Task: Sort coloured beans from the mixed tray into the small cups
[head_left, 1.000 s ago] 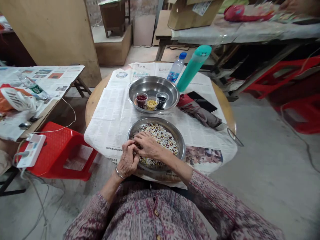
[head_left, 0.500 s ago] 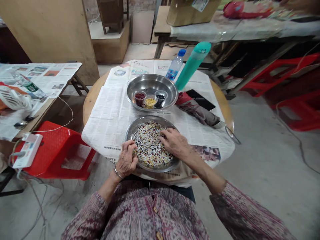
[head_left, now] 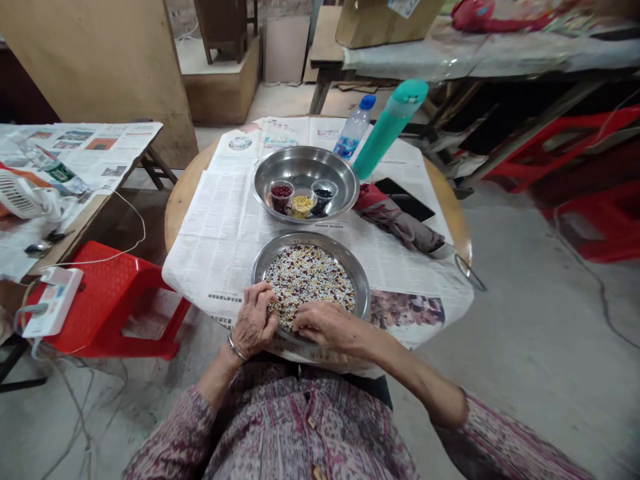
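Resting narrowly bent fingers among white, yellow, dark-red and black grains (head_left: 313,277) in a round, shiny metal basin (head_left: 363,288), the right hand (head_left: 327,323) hides its grip, while the left hand (head_left: 254,321) curls at the basin's rim, any hold unclear. Light fingertips should keep such small pieces from spilling. Beyond, three clear plastic cups (head_left: 303,205) stand in a smooth, silvery bowl (head_left: 305,160).
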The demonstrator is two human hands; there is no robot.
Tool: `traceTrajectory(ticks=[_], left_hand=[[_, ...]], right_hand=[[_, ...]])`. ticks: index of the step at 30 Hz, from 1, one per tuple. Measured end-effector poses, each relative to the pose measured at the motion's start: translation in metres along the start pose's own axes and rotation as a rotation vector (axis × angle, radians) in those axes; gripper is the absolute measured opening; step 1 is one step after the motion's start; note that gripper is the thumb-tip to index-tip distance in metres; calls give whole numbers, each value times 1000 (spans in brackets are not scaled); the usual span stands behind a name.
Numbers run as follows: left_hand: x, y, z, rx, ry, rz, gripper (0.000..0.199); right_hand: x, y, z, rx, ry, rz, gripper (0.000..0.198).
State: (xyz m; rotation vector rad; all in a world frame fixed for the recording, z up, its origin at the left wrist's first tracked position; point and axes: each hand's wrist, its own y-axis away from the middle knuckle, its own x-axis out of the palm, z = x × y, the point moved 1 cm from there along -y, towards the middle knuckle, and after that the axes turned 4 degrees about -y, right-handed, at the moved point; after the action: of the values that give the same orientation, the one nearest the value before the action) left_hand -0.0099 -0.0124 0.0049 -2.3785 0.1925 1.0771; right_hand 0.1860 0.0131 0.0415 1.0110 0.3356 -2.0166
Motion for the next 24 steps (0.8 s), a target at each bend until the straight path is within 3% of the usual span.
traceTrajectory(ticks=[3, 8, 12, 16, 19, 21, 24], left_hand=[[0, -1, 1, 35, -26, 46, 15], [1, -2, 2, 88, -42, 75, 22], [1, -2, 3, 89, -38, 69, 25], [1, -2, 3, 77, -27, 65, 24], [1, -2, 3, 72, -15, 59, 23], [1, -2, 2, 71, -13, 52, 21], [2, -2, 2, 62, -20, 43, 22]], right_hand=[[-2, -2, -6, 13, -22, 25, 22], [-8, -35, -30, 28, 75, -278, 27], [-23, -51, -50, 111, 287, -415, 25], [-35, -31, -59, 250, 438, -438, 23], [-30, -1, -56, 365, 477, -394, 22], [-21, 15, -48, 412, 436, -376, 22], [-3, 19, -32, 340, 252, -392, 24]])
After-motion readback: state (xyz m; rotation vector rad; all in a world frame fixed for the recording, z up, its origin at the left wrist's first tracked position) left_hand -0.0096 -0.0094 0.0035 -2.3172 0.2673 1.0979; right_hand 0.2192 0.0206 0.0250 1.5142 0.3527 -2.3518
